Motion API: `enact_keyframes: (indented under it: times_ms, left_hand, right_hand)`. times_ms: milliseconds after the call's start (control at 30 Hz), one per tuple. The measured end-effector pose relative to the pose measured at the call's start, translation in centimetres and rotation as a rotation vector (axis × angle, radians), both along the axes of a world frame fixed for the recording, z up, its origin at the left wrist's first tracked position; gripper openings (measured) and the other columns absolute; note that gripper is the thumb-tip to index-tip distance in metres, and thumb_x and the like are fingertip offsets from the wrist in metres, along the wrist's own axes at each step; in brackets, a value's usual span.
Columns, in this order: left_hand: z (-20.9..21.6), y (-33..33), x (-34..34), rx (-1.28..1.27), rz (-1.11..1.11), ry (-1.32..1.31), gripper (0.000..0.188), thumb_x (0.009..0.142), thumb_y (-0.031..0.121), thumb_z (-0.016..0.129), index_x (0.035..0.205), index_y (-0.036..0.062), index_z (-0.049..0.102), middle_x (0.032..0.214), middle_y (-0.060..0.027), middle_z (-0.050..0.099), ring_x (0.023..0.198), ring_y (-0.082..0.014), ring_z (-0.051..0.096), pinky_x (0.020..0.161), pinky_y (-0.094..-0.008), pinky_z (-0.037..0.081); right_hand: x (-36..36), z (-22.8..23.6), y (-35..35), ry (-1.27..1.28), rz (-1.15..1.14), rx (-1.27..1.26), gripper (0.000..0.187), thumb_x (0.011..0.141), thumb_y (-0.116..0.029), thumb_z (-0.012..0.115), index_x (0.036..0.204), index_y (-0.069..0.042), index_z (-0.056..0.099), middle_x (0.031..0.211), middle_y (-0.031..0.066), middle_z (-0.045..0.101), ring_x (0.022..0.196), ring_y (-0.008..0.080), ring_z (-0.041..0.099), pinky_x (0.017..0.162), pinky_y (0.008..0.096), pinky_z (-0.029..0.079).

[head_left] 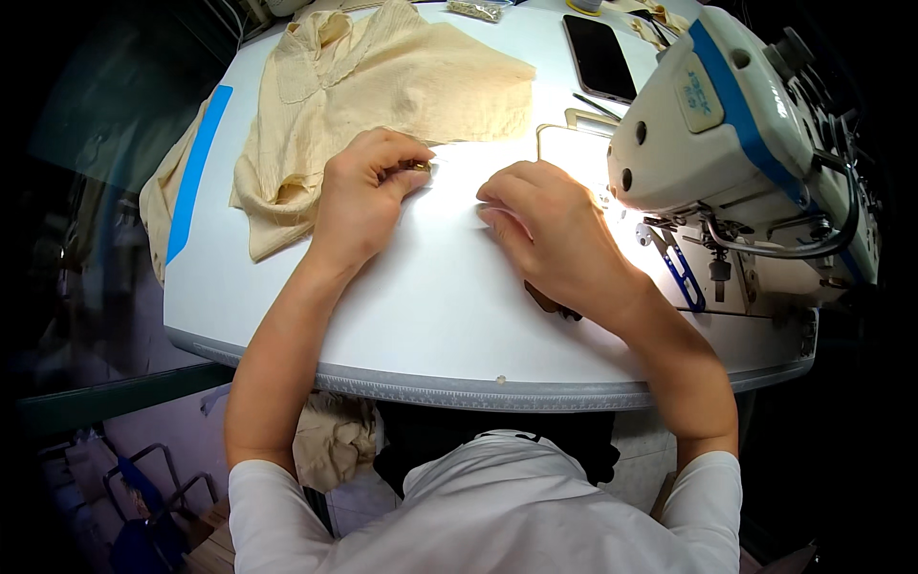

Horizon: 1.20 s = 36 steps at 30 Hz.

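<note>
My left hand (361,196) is above the white table, its fingers closed in a pinch. A small, shiny brass-coloured metal piece (422,166) shows between thumb and fingertips; its exact kind is hidden by the fingers. To the right, my right hand (555,225) has thumb and forefinger curled close together, and what they hold, if anything, is too small to make out. The two hands are apart. Partly under my right wrist lies a brown and black object (541,298). A cream cloth garment (382,86) lies spread beyond my left hand.
A white and blue sewing machine (688,124) stands close by my right forearm, its lamp lighting the table. A dark phone (599,57) lies at the back, near a small clear packet (475,11). A grey measuring tape (449,392) runs along the front edge.
</note>
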<state>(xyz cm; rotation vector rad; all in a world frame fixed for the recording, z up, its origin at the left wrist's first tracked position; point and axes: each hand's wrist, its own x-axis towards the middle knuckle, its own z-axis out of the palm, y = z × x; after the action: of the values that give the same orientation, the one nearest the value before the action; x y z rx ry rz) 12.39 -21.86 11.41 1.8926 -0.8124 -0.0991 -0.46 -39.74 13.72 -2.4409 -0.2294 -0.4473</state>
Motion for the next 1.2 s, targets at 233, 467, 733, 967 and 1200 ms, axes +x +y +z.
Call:
enact_keyframes:
  times_ms: [233,467,733,967,1200]
  left_hand:
    - [-0.7,-0.7,0.5,0.14,0.051,-0.256,0.019,0.092,0.0,0.061,0.108,-0.003,0.07,0.101,-0.0071,0.061,0.092,-0.0171,0.059,0.081,-0.0244,0.046]
    - [0.7,3.5,-2.6,-0.042,0.228,-0.291,0.021,0.093,0.003,0.059,0.111,-0.0027,0.068,0.105,-0.0098,0.062,0.093,-0.0202,0.061,0.081,-0.0274,0.047]
    - [-6.5,24.2,-12.9,-0.527,1.131,0.083,0.023,0.095,0.016,0.066,0.108,-0.0004,0.057,0.097,-0.0058,0.057,0.083,-0.0169,0.057,0.073,-0.0313,0.049]
    - [-10.3,23.5,-11.2,-1.093,0.602,0.847,0.044,0.094,0.046,0.065,0.113,0.0072,0.061,0.103,-0.0051,0.064,0.094,-0.0196,0.06,0.084,-0.0401,0.049]
    - [-9.3,24.7,-13.4,-0.941,0.68,0.818,0.029,0.096,0.03,0.065,0.106,0.0039,0.061,0.096,-0.0048,0.059,0.084,-0.0161,0.057,0.076,-0.0332,0.048]
  right_hand:
    - [-0.2,-0.5,-0.1,-0.121,0.022,-0.06,0.011,0.085,-0.003,0.067,0.095,0.002,0.065,0.094,0.0159,0.065,0.089,0.0332,0.062,0.081,0.0405,0.05]
    - [-1.0,-0.2,0.7,-0.152,0.018,-0.128,0.017,0.086,-0.002,0.066,0.103,0.001,0.065,0.102,0.0173,0.065,0.098,0.0344,0.063,0.086,0.0412,0.052]
    - [-3.0,1.8,5.8,-0.418,0.178,-0.349,0.022,0.078,0.002,0.074,0.098,-0.001,0.068,0.1,0.014,0.068,0.092,0.0299,0.066,0.08,0.0372,0.055]
    - [-4.9,1.2,11.4,-0.253,0.46,-0.454,0.02,0.079,-0.005,0.074,0.097,-0.001,0.066,0.104,0.0143,0.067,0.096,0.0283,0.063,0.084,0.0375,0.053]
    - [1.0,0.7,7.3,-0.106,-0.159,-0.368,0.028,0.086,-0.014,0.071,0.103,0.007,0.063,0.097,0.025,0.066,0.087,0.0373,0.065,0.08,0.042,0.053]
